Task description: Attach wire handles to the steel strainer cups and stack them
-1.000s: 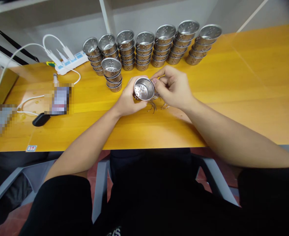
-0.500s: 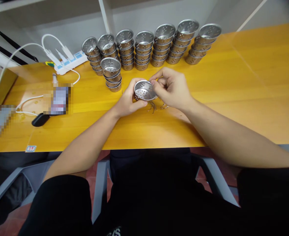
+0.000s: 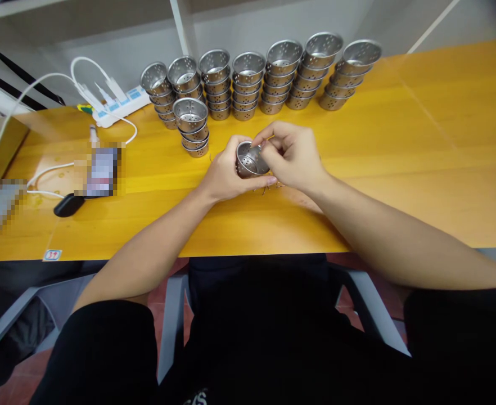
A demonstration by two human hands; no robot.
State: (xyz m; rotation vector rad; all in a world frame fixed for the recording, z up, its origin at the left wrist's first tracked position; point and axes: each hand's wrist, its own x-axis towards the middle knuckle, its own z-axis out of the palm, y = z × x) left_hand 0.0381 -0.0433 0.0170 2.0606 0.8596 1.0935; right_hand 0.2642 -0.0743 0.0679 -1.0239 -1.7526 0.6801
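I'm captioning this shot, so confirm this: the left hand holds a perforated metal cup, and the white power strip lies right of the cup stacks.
Wrong side: the head view shows the white power strip left of the cup stacks. The left hand does hold a perforated metal cup.

Cup (image 3: 248,168) at a seemingly different tilt

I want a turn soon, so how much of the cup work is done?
Eight stacks of silver, hole-punched metal cups look done. One similar cup is in the left hand, with the right hand at its rim. Thin metal wires showing beneath the hands are probably left to use; how many, I can't tell.
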